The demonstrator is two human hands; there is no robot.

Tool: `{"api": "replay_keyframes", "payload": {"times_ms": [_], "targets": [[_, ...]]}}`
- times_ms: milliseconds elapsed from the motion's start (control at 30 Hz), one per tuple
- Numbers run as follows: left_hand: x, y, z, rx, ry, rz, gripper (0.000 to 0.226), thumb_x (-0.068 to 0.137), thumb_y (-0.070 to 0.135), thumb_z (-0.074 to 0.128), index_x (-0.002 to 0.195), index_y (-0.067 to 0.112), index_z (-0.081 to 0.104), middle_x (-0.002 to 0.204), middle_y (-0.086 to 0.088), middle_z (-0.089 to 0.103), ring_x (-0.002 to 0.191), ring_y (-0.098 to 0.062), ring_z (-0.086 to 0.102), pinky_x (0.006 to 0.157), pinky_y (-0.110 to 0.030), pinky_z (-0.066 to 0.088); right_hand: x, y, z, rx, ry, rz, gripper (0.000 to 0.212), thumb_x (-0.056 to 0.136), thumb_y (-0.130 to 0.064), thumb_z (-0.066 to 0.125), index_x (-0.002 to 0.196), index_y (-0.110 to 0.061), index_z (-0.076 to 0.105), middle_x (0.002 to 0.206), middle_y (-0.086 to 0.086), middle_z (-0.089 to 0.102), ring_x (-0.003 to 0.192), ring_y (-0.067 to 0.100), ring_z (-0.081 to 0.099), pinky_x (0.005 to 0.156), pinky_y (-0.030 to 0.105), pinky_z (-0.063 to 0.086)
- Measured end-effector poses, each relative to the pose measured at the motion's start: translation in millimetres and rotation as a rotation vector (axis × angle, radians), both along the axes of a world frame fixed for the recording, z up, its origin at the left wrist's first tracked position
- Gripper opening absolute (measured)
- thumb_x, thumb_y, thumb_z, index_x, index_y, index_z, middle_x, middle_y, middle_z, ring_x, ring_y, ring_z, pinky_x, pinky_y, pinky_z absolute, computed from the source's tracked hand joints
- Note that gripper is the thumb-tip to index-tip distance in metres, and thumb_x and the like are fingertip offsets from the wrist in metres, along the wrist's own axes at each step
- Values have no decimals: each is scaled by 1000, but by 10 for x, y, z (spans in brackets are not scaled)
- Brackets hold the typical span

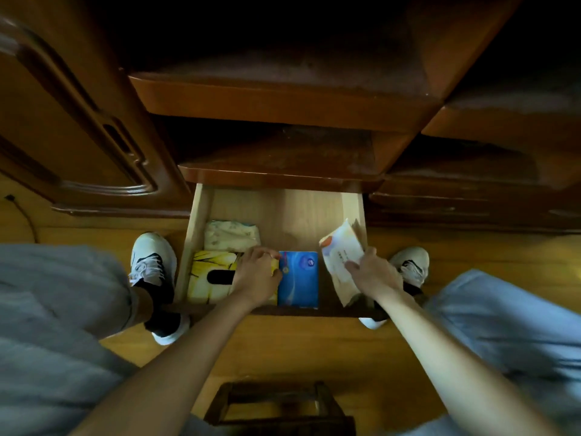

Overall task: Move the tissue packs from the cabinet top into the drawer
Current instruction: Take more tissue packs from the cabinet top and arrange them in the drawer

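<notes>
The light wooden drawer point(197, 221) is pulled out below the dark cabinet top point(276, 154). Inside lie a pale patterned tissue pack point(231, 236) at the back left, a yellow tissue pack point(206, 272) in front of it, and a blue tissue pack point(298, 280) in the middle. My left hand point(259, 273) rests on the right end of the yellow pack, fingers curled against the blue pack's edge. My right hand point(371, 272) grips a white and beige tissue pack point(341, 253), tilted over the drawer's right side.
A carved cabinet door point(78, 127) stands at the left. My two white shoes point(151, 259) flank the drawer on the wooden floor point(283, 350). A dark wooden stool point(276, 407) sits near the bottom edge. A cable point(25, 215) lies on the floor at far left.
</notes>
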State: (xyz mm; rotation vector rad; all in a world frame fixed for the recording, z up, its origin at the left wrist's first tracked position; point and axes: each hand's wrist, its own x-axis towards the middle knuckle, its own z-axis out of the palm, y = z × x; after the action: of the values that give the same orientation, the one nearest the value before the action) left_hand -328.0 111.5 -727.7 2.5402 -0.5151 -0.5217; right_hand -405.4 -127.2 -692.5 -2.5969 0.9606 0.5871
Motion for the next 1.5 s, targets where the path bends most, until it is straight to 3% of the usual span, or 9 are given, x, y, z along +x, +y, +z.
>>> {"api": "replay_keyframes", "payload": {"times_ms": [367,567,667,767,833,1000,1333,1400,1500], "targets": [[-117,-52,-89,-47,40,-16,21,95,31,60,115,27,66,127,7,55,127,-13,42,108,-30,34,36,258,-206,-12,140,92,27,102,-35,55,119,-13,56,114,6,68,96,25,64,69,34,42],[-133,-20,-155,-41,16,-46,25,92,26,62,118,28,64,129,8,52,128,-15,42,110,-36,36,118,191,-92,-337,154,312,18,100,-16,60,117,-12,62,103,4,71,92,22,70,60,29,42],[-139,3,-167,-6,22,-77,35,91,23,61,126,28,59,138,6,46,134,-18,38,113,-40,34,213,221,-129,-429,89,470,38,97,-22,66,130,-10,52,111,6,68,97,20,68,64,28,47],[-131,41,-164,78,23,-125,54,87,22,65,138,31,47,150,3,35,139,-21,33,111,-41,37,462,157,-240,-453,84,691,75,89,-29,75,150,-12,35,150,15,45,138,31,44,109,42,42],[-121,85,-177,169,-12,-209,67,85,22,65,146,31,38,156,2,26,142,-23,29,111,-42,37,681,88,-282,-424,183,699,98,85,-32,79,159,-13,17,164,17,26,151,35,26,121,47,29],[-93,156,-217,190,-39,-291,67,85,23,65,146,32,39,160,2,17,147,-23,20,115,-41,30,993,31,-471,-214,433,656,116,74,-23,88,162,-14,13,153,15,41,136,34,46,109,46,45],[-73,133,-245,233,-96,-278,61,83,31,67,140,36,46,157,4,24,143,-22,26,113,-43,31,1112,-148,-469,124,345,614,63,85,-10,77,136,-17,40,128,8,57,104,18,57,85,33,49],[-70,120,-235,248,-98,-277,62,83,31,66,141,38,45,156,4,25,144,-23,26,113,-44,31,1103,-130,-426,91,422,661,90,79,-16,85,149,-14,29,142,12,50,123,27,54,98,41,50],[-77,135,-221,259,-101,-283,63,84,32,65,142,38,43,156,4,25,144,-23,25,112,-45,33,975,-84,-430,-144,593,858,138,70,-39,90,162,-20,-11,167,18,15,152,40,20,122,58,22]]}}
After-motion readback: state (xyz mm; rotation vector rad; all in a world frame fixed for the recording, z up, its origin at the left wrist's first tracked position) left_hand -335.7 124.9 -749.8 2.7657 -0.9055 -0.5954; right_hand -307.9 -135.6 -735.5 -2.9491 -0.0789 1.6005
